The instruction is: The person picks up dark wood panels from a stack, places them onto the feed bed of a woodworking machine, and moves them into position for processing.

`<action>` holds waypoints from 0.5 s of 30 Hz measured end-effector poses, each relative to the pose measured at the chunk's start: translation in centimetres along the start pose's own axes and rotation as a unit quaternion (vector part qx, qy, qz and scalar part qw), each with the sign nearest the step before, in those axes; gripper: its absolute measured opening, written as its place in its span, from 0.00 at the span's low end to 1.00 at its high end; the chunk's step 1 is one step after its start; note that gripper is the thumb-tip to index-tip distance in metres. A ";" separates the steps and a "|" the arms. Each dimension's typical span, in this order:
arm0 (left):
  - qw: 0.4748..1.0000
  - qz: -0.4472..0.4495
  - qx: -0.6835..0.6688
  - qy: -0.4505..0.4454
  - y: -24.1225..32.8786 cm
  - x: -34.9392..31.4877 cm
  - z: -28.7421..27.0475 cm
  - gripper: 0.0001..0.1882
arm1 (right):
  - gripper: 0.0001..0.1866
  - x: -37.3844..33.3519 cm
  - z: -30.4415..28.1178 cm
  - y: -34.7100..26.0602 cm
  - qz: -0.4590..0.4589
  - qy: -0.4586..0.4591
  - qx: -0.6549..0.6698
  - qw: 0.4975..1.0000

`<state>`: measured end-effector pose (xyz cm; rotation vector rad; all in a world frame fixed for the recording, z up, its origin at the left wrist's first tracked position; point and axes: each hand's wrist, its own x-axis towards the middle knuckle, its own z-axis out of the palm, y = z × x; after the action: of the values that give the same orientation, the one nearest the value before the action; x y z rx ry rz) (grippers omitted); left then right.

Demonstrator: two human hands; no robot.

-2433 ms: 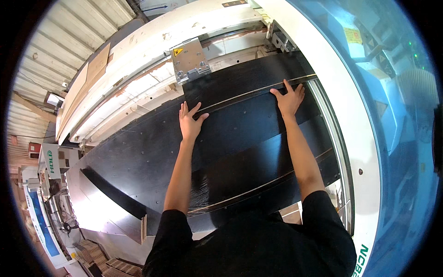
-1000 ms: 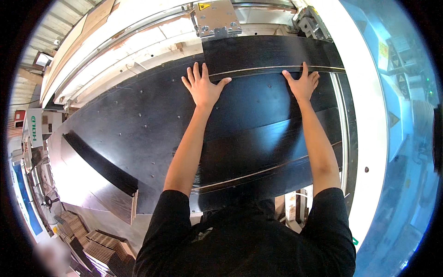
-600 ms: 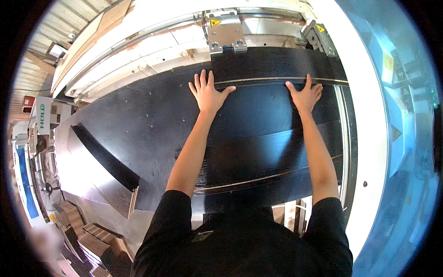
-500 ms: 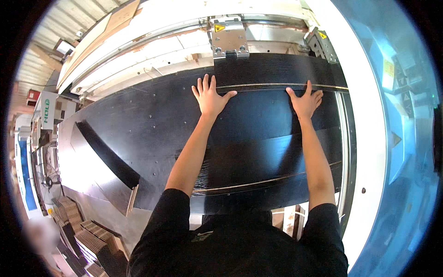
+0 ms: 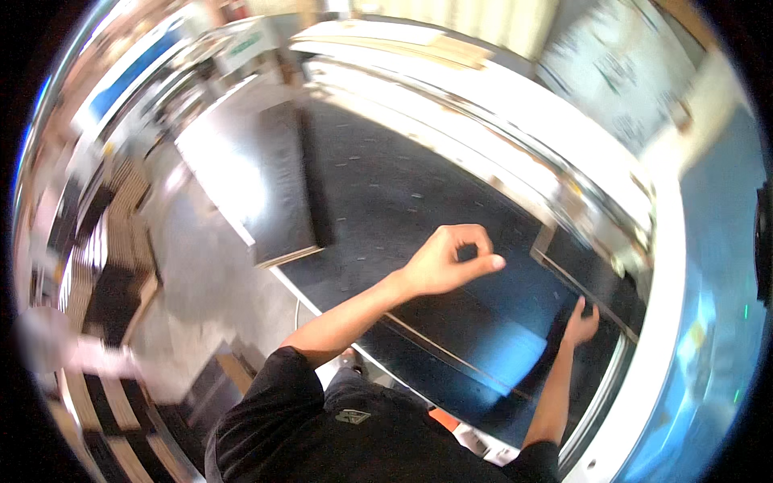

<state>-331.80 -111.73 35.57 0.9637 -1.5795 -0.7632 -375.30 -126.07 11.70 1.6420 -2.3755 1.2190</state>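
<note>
My left hand is raised over the black machine table, fingers curled and thumb apart from them, nothing visible in it. Lower and to the right, my right hand is held beside the pale-edged black board at the machine's clamps, thumb and finger apart; whether it touches the board I cannot tell. Below my hands, another black board with a pale edge line lies flat near me. A further dark board, bright with glare, rests on the table's left part.
A metal rail runs along the table's far side, with wooden sheets behind it. To my right curves a white machine frame with a blue panel. Stacks of cut boards stand at the left, beside a blurred person.
My view has swung to the left. My left hand has lifted off the board and curled, while my right hand stays near the right end, its fingers less spread.
</note>
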 end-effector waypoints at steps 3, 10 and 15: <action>0.953 0.249 0.101 0.139 11.2 -4.4 -7.3 0.20 | 0.33 -7.9 2.4 -6.8 -0.071 -0.076 0.208 0.973; 0.803 0.448 0.253 0.299 23.2 -17.2 -16.7 0.28 | 0.24 -37.1 -4.2 -37.7 -0.202 -0.355 0.449 0.794; 0.756 0.443 0.336 0.345 24.0 -26.7 -24.5 0.33 | 0.25 -48.5 -5.5 -47.3 -0.315 -0.436 0.496 0.682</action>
<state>-310.06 -76.64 49.25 0.6925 -1.3743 0.8203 -317.97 -91.50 23.25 3.5629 -0.7446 1.9081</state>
